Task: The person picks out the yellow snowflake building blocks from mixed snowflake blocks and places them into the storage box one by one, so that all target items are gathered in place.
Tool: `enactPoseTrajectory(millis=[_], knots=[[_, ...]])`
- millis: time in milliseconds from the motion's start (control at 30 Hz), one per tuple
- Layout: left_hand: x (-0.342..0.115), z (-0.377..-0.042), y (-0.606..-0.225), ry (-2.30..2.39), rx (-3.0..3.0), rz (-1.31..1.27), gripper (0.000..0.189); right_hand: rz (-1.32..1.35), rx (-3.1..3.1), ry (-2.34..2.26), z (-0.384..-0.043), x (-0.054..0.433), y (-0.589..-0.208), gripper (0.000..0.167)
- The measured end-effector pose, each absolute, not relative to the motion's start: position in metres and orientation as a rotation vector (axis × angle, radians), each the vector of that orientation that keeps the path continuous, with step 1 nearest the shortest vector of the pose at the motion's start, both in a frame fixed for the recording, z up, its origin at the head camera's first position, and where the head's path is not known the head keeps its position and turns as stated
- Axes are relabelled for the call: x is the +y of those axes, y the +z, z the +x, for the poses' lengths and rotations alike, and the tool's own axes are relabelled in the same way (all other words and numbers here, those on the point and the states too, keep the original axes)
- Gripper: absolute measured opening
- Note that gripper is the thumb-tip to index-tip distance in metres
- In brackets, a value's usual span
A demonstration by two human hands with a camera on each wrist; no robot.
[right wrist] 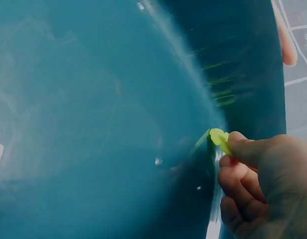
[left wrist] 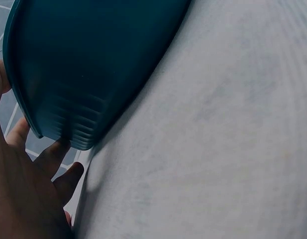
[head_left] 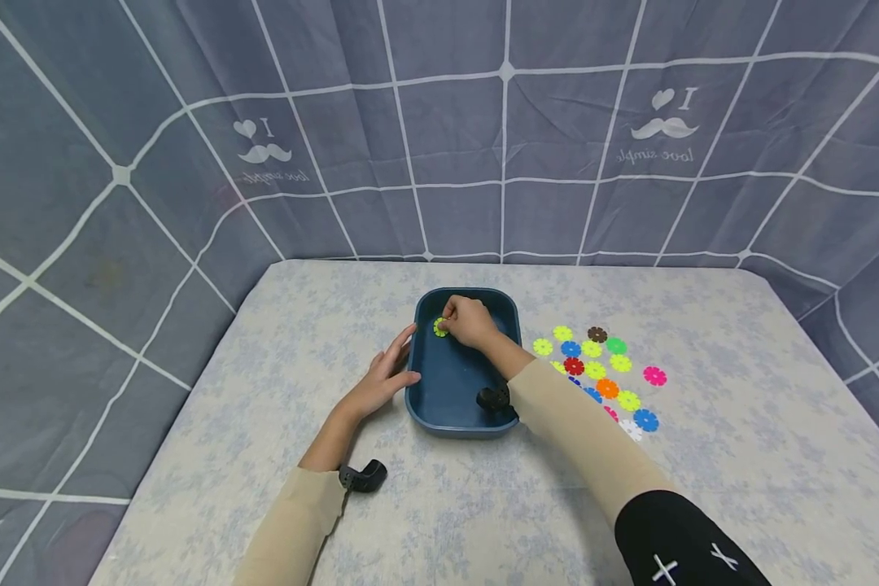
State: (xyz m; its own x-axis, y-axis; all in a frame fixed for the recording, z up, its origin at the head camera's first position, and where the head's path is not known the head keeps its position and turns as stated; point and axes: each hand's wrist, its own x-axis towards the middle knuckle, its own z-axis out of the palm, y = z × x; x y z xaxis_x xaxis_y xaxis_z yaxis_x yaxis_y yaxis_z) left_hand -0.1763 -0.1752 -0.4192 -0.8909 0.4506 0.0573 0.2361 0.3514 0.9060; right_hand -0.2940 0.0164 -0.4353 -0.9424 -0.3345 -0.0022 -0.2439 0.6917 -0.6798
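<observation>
A dark blue rectangular tray with raised walls stands on the table. Inside it, near the far left part, my right hand pinches a yellow-green notched plastic disc between thumb and fingers. The right wrist view shows this disc at the tray's floor edge, by the ribbed wall. My left hand rests against the tray's left side with its fingers spread. In the left wrist view, the fingertips touch the ribbed outer wall and rim.
Right of the tray lie several loose notched discs, among them a red one, an orange one, a brown one and a pink one. My right forearm partly covers some. A grey checked curtain hangs behind the table.
</observation>
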Motion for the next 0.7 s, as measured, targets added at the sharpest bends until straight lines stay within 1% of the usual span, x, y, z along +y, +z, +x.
enactPoseTrajectory(millis=[700], knots=[[-0.1773,-0.1794,-0.4274,1.566,2.417,0.62,0.071,-0.455,2.88,-0.924,-0.2917,0.0124,-0.439,0.014]])
